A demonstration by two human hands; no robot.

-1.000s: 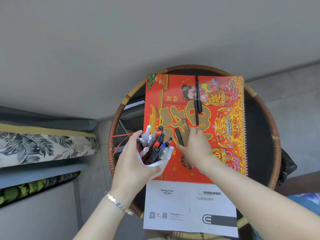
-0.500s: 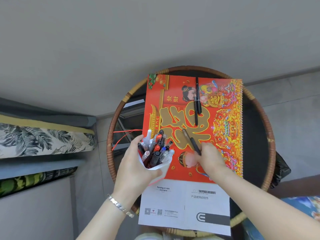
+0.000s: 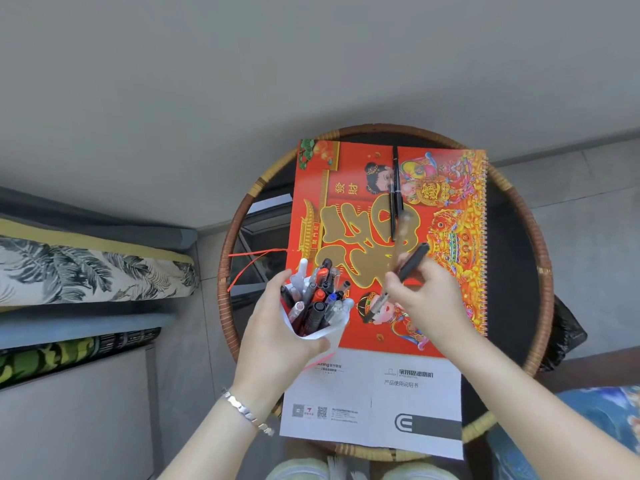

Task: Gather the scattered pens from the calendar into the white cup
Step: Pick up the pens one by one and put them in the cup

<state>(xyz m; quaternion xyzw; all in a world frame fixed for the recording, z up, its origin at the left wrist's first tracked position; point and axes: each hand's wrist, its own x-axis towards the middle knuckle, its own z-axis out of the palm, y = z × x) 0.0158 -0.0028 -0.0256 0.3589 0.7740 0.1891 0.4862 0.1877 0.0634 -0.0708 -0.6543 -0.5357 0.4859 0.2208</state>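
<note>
A red and gold calendar [image 3: 450, 271] lies on a round rattan-rimmed table [image 3: 519, 220]. My left hand [image 3: 277, 327] grips the white cup [image 3: 332, 336], which is crammed with several pens and held just above the calendar's lower left corner. My right hand [image 3: 426, 296] is to the right of the cup and holds two pens [image 3: 410, 265] lifted off the calendar: a black one and a blurred, clear brownish one. Two thin black pens [image 3: 394, 192] lie side by side on the calendar's upper middle.
A white printed booklet [image 3: 374, 403] lies under the calendar's near edge. A red string [image 3: 256, 258] trails off the calendar's left side over the dark glass tabletop. Leaf-patterned cushions [image 3: 86, 271] are at left. A black bag [image 3: 564, 334] sits beyond the table's right rim.
My right hand closed on two pens that lay on the calendar's middle and lifted them, swinging them upright. The cup in my left hand stayed about where it was.
</note>
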